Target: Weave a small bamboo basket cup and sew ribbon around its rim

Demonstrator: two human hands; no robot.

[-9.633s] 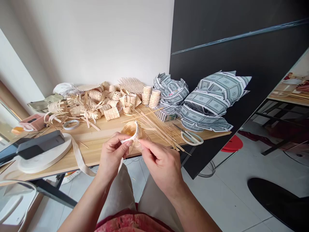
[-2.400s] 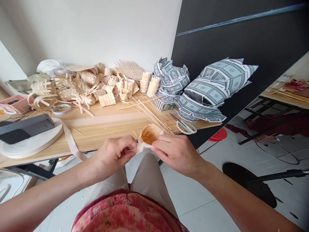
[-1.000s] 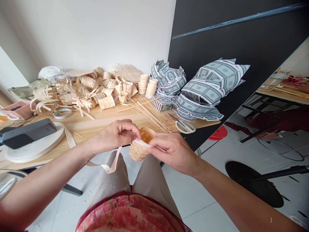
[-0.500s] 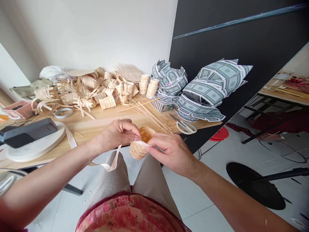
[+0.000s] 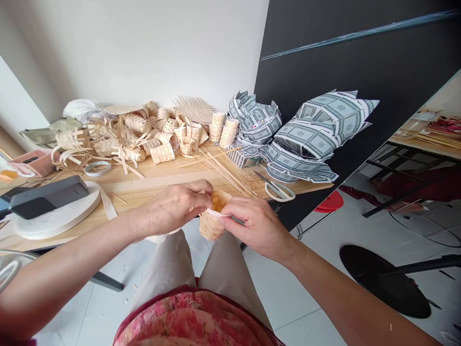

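A small woven basket (image 5: 212, 228) is between my hands above my knees, its orange-lit opening tipped toward the table. A pale tape strip (image 5: 217, 213) lies along the near rim. My right hand (image 5: 254, 221) pinches the rim and the strip's end at the right, thumb outside. At the rim's left side, my left hand (image 5: 182, 202) has its fingers closed on the strip; the fingertips are partly hidden. The strip's slack hangs below my left wrist, and a further length lies on the table by the white roll (image 5: 94, 206).
A dark phone-like device (image 5: 50, 196) rests on the roll. Along the wall sit several woven baskets (image 5: 162, 153) and loose strips. Scissors (image 5: 279, 190) lie at the table's right, before folded-paper forms (image 5: 306, 134). A red stool (image 5: 328, 202) stands beyond the edge.
My left hand has shifted slightly right and curled over the rim. The strip's loose tail has dropped from beside the basket to below my left wrist. My right hand keeps its pinch.
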